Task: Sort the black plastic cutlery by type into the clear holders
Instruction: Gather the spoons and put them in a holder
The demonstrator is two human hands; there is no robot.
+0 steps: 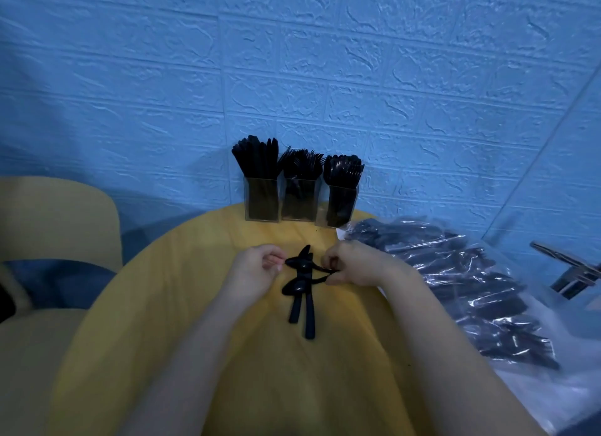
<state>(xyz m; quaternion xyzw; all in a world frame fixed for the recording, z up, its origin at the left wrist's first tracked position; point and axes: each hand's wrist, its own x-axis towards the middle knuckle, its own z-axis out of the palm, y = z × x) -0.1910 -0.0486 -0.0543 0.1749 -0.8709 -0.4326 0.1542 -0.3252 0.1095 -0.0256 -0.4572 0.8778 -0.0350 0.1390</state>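
- Several loose pieces of black cutlery (300, 289) lie crossed in a small pile on the yellow table (182, 321), between the two hands.
- The right hand (353, 263) pinches the handles of what look like two spoons at the pile's right edge; the left hand (255, 268) is curled at the pile's left tip, and whether it grips anything I cannot tell.
- Risk: the pieces overlap, so lifting one could drag or flick its neighbours away.
- Risk: in this dim light black shapes blur, so a piece may be misjudged and dropped with the wrong type.
- Three clear holders (300, 200) stand at the table's far edge, all crowded: knives left, forks middle, spoons right.
- A clear bag (471, 289) of more cutlery lies to the right.
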